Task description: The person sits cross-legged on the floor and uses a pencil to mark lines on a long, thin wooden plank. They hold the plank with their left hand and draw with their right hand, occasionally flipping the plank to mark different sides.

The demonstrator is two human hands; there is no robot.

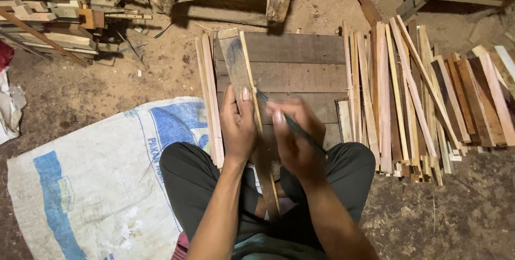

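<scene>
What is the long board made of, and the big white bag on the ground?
The board under the left hand looks like raw, unpainted wood: brown grain, with a dark smudge. The white sack seems to be woven plastic, crinkled, with blue print. The right hand holds a dark pencil, material unclear.

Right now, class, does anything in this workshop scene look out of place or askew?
Yes. In the pile of wooden slats right of the board platform, several thin slats lie diagonally across the parallel ones. The left hand steadies a dark-stained plank.
</scene>
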